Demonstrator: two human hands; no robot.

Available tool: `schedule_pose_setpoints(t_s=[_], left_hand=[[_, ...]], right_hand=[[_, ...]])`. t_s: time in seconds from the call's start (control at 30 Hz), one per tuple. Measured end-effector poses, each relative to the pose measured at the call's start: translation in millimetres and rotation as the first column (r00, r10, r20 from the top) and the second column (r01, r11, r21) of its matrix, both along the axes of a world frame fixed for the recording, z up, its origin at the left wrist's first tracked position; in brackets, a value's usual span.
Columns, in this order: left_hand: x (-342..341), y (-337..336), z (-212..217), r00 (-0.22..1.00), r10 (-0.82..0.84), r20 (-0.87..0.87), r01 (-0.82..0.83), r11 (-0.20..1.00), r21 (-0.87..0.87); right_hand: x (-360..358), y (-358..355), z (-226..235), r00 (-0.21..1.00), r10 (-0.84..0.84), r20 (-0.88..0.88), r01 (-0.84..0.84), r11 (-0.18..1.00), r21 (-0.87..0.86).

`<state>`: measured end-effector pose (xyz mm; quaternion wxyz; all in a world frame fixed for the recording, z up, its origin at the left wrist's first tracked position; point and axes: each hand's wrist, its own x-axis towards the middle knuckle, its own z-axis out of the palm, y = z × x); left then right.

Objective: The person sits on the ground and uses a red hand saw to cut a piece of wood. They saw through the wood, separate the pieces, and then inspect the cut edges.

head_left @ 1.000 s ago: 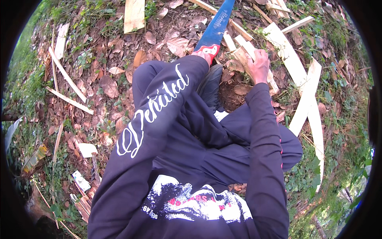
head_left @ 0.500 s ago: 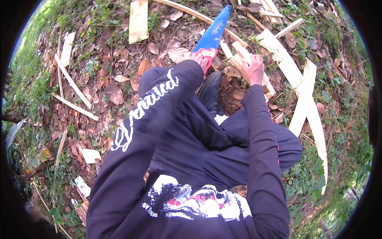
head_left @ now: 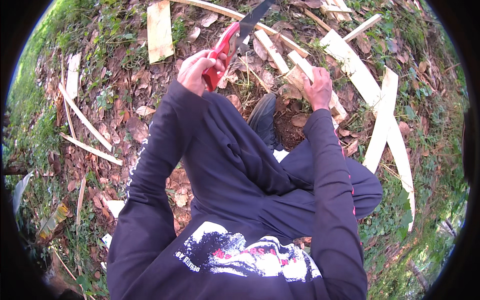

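Note:
A hand saw with a red handle [head_left: 220,56] is raised in my left hand [head_left: 196,71], its fingers wrapped round the grip. The saw's blade [head_left: 254,21] points up and away and looks dark, seen nearly edge-on. My right hand [head_left: 318,88] is closed on a short strip of pale wood [head_left: 301,65], pressing it down over a wooden block [head_left: 339,109] on the ground. The hand covers part of both pieces. Left of the strip lies another short wood piece [head_left: 271,51]. The saw is apart from all the wood.
My shoe [head_left: 263,120] and crossed legs are close behind the block. Two long boards [head_left: 382,122] cross at the right. A flat board [head_left: 159,32] lies at the far left, with thin curved strips [head_left: 85,117] below it. Dry leaves and weeds cover the ground.
My left hand has lifted the saw back and left, away from beside my shoe, and the blade has turned from its blue face. My right hand has stayed on the wood.

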<state>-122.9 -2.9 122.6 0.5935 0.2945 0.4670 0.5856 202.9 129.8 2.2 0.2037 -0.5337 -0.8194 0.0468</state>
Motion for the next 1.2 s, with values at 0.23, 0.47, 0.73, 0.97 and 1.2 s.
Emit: schedule_pose_setpoints(t_s=[0.23, 0.47, 0.73, 0.97, 1.2], left_hand=[[41, 37, -12, 0.952, -0.123, -0.280, 0.046, 0.963, -0.265], [82, 67, -55, 0.464, -0.297, -0.835, -0.013, 0.940, -0.341], [102, 53, -65, 0.426, -0.311, -0.849, 0.028, 0.943, -0.331], [102, 44, -75, 0.433, -0.316, -0.844, 0.048, 0.943, -0.329], [108, 42, -72, 0.420, -0.297, -0.857, 0.094, 0.954, -0.285]], right_hand=[[-12, -5, -2, 1.000, -0.011, 0.009, 0.011, 1.000, 0.006], [-14, -5, 3, 0.994, -0.035, 0.100, 0.037, 0.999, -0.013], [-15, -8, 3, 0.974, -0.045, 0.223, 0.060, 0.996, -0.065], [-17, -8, -4, 0.973, -0.035, 0.227, 0.026, 0.999, 0.042], [-15, -5, -15, 0.959, -0.060, 0.278, 0.054, 0.998, 0.031]])
